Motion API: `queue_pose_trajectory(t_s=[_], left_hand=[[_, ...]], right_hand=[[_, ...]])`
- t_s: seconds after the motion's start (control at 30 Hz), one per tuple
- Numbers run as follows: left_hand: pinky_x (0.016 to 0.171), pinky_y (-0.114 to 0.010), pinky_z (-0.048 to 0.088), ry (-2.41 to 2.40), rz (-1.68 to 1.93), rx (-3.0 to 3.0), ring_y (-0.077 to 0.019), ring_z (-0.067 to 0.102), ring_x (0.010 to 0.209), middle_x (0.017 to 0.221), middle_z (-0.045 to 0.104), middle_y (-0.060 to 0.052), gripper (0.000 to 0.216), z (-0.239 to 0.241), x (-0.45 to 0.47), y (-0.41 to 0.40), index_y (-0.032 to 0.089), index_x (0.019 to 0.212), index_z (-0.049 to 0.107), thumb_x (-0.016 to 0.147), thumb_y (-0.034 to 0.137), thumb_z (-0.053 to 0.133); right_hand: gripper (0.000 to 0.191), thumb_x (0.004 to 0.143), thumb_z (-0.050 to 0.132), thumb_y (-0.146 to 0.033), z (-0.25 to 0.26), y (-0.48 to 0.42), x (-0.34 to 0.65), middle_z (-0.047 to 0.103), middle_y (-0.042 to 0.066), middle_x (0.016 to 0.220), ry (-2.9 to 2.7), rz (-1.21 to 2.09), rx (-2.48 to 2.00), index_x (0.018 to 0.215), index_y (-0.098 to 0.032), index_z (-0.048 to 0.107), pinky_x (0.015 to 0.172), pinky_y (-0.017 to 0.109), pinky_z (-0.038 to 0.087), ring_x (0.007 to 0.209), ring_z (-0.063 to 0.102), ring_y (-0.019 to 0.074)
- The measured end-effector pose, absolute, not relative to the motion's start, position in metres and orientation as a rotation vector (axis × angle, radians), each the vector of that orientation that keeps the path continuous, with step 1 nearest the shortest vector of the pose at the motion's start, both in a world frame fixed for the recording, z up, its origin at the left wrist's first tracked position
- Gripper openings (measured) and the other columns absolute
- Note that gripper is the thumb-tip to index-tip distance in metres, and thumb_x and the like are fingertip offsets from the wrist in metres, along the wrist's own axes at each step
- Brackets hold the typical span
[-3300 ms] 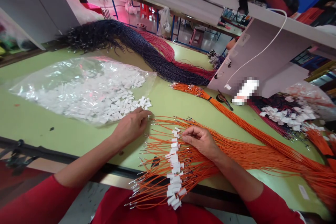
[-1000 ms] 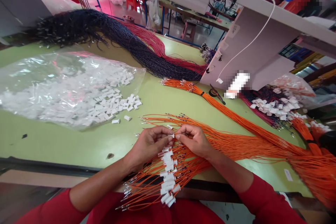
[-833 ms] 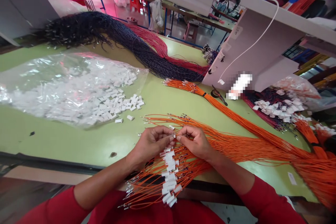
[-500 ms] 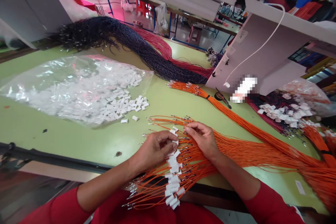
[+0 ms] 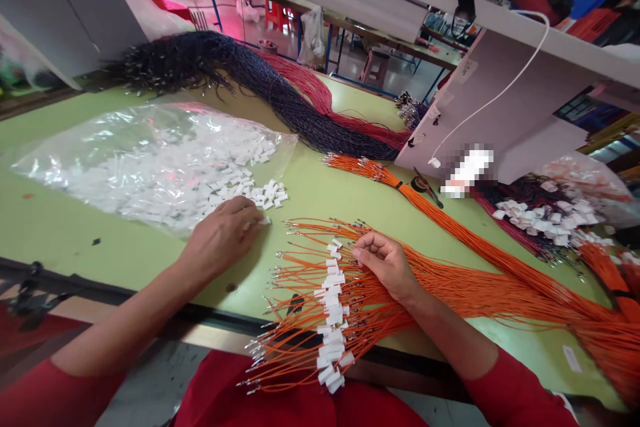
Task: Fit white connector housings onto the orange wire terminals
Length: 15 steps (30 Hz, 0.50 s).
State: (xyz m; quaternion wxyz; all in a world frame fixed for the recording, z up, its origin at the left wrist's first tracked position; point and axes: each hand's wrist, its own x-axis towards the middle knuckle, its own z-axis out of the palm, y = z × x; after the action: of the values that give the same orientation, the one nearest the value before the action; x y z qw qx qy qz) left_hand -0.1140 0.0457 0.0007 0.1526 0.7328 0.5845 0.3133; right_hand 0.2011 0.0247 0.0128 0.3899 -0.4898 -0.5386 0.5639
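Note:
My left hand [image 5: 225, 233] is at the near edge of a heap of small white connector housings [image 5: 230, 190]. Its fingers are bent together, with a white housing at the fingertips; the thumb is hidden. Thumb and forefinger of my right hand [image 5: 385, 263] pinch an orange wire near its end, above a spread bundle of orange wires [image 5: 460, 290]. The pinched tip is too small to see clearly. Left of that hand, a column of white housings [image 5: 333, 307] sits on the orange wires, whose metal-tipped ends fan out leftward over the table edge.
A clear plastic bag [image 5: 115, 140] holds more housings. Behind it lie dark blue wires [image 5: 300, 117] and red wires [image 5: 310, 87]. A tied orange bundle [image 5: 425, 203] crosses the table beside black-handled snips [image 5: 427, 190]. A pale partition [image 5: 500, 93] stands at right, near wires with white housings [image 5: 545, 217].
My left hand has moved left from the column of housings to the loose housings by the bag. My right hand stays over the orange wires, still pinching. The view has shifted slightly.

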Motion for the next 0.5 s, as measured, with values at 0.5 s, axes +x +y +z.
queue_pose_trajectory(t_s=[0.5], left_hand=[[0.063, -0.026, 0.055, 0.853, 0.846, 0.913, -0.0132, 0.068, 0.061, 0.073, 0.076, -0.003, 0.030, 0.001, 0.003, 0.028, 0.016, 0.089, 0.070, 0.068, 0.030, 0.086]], right_hand=[[0.028, 0.075, 0.077, -0.043, 0.014, 0.024, 0.201, 0.059, -0.003, 0.062, -1.316, 1.470, -1.233, 0.074, -0.018, 0.064, 0.055, 0.023, 0.039, 0.055, 0.046, 0.0092]])
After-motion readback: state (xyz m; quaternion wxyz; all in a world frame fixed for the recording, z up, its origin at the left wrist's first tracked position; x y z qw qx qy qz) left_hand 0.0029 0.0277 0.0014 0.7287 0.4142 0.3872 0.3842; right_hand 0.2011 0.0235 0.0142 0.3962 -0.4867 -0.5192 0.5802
